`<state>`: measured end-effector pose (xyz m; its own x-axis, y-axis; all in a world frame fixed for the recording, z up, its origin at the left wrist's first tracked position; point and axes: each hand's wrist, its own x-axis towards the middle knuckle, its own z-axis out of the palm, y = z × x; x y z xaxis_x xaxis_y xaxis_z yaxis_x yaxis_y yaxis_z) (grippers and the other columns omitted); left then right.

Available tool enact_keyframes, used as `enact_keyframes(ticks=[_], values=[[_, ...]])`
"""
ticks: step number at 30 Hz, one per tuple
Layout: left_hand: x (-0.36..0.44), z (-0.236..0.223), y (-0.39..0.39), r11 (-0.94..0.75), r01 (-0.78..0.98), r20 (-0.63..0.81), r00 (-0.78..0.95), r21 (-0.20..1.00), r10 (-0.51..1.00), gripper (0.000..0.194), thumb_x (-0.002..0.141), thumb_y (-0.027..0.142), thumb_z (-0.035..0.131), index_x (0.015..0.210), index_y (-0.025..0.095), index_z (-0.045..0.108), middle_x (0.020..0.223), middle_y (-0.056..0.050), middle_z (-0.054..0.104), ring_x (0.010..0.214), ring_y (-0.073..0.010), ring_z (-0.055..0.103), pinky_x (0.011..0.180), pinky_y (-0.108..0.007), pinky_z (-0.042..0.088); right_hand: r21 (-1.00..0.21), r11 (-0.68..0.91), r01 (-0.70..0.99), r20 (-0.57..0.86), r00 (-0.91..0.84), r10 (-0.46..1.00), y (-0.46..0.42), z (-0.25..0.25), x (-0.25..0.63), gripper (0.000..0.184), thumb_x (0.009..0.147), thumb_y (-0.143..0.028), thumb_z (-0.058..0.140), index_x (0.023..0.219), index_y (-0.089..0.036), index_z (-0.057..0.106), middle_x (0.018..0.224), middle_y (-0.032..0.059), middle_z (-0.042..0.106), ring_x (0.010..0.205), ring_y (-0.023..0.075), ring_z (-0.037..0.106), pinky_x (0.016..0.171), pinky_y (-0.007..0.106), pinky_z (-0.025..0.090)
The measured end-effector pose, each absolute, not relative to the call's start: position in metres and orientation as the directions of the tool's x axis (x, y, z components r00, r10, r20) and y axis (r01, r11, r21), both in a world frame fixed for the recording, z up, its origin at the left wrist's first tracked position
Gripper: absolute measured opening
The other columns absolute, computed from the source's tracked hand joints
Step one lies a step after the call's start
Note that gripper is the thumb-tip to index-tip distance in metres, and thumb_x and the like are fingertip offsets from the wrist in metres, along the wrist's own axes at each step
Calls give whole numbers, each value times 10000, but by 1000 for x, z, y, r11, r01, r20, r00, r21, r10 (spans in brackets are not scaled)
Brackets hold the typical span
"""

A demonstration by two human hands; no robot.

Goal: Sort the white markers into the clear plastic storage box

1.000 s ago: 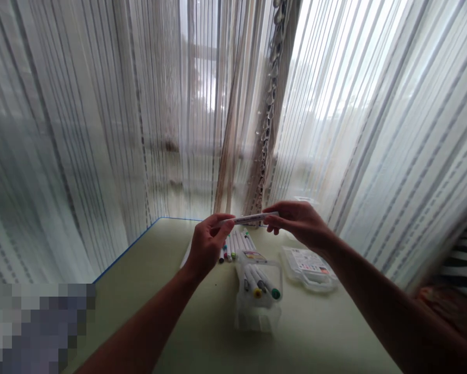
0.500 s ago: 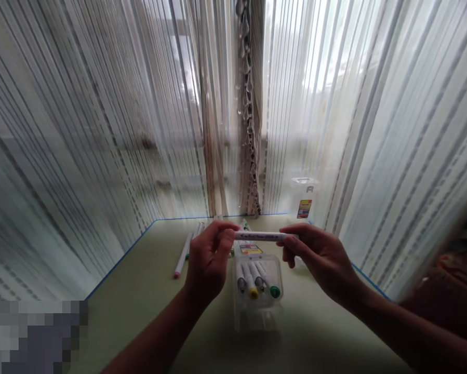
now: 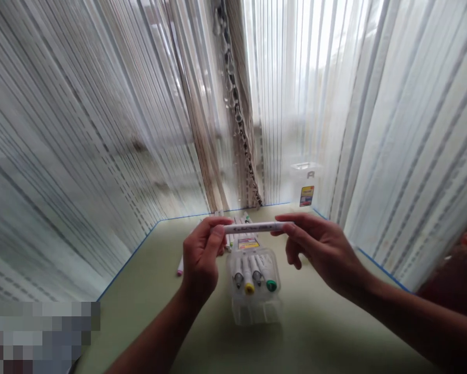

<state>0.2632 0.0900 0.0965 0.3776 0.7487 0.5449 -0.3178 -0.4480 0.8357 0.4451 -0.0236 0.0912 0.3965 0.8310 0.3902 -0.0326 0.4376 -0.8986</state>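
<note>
A white marker (image 3: 252, 227) with small dark print on its barrel is held level above the table. My left hand (image 3: 203, 252) pinches its left end, and my right hand (image 3: 321, 246) pinches its right end between thumb and fingers. Both tips of the marker are hidden by the fingers. Just below, a clear plastic case (image 3: 255, 311) holds several white markers, among them one with a yellow end (image 3: 249, 288) and one with a green end (image 3: 271, 285). A yellow label (image 3: 249, 243) shows behind the case.
More white markers lie behind my hands, one with a pink end (image 3: 179, 272) at the left. A clear container with a yellow label (image 3: 307, 196) stands at the back right. Striped curtains (image 3: 139, 130) hang around the pale green table (image 3: 139, 311), which has a blue edge.
The view has tilted and shifted slightly. Both hands still grip the marker, now a little higher and further left in the picture, its right end slightly raised.
</note>
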Motion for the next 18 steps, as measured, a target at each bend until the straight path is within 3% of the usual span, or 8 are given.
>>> enact_keyframes(ticks=[6, 12, 18], values=[[259, 98, 100, -434, -362, 550, 339, 825, 763, 197, 874, 342, 609, 920, 157, 657, 528, 64, 394, 460, -74, 315, 426, -180, 280, -898, 437, 46, 424, 357, 833, -8, 114, 433, 310, 790, -395, 782, 955, -145, 703, 773, 51, 718, 414, 84, 560, 347, 215, 436], [257, 97, 105, -494, -293, 571, 326, 819, 754, 188, 878, 345, 618, 910, 161, 642, 539, 66, 413, 458, -68, 333, 424, -176, 287, -857, 509, 80, 499, 376, 781, 3, 113, 426, 245, 778, -310, 806, 922, -139, 706, 622, -21, 636, 445, 54, 499, 388, 174, 398], [256, 95, 100, -563, -214, 599, 382, 799, 704, 156, 883, 306, 618, 904, 158, 666, 611, 27, 530, 509, -77, 424, 459, -179, 332, -844, 513, 155, 531, 374, 760, -6, 96, 435, 178, 782, -242, 804, 893, -150, 698, 596, -41, 597, 446, 46, 475, 378, 159, 371]])
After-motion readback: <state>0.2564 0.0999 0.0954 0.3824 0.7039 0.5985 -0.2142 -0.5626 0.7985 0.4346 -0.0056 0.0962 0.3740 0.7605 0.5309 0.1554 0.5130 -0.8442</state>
